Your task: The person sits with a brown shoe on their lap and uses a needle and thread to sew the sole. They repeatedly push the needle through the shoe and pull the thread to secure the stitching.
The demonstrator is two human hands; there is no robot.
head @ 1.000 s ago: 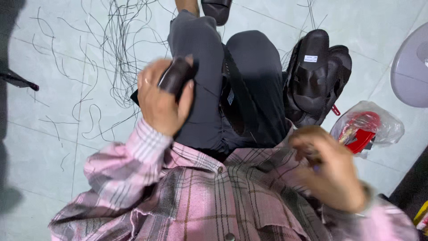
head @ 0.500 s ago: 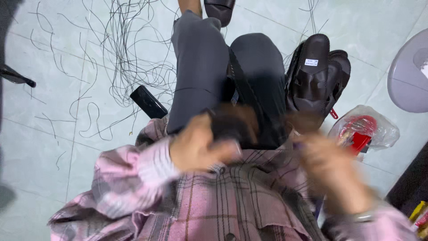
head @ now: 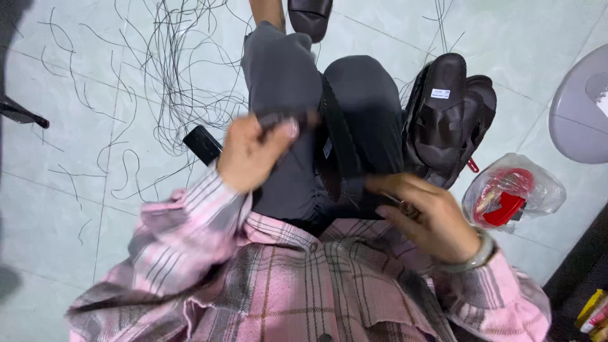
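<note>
I look down at my lap, in grey trousers and a pink plaid shirt. My left hand is over my left thigh, thumb and fingers pinched on the end of a short dark strip. A black strap runs down between my thighs. My right hand is closed over its lower end at my waist. Something small shows between those fingers, but I cannot tell what. A black rectangular object lies on the tile floor just left of my left hand.
A stack of black sandals stands beside my right thigh. Right of it lies a clear plastic bag holding red items, with a grey round stool beyond. Thin black threads are strewn on the floor. A sandalled foot is at the top.
My left hand put the black rectangular object down on the floor, moved right onto my lap and pinched the dark strip. My right hand stayed at my waist.
</note>
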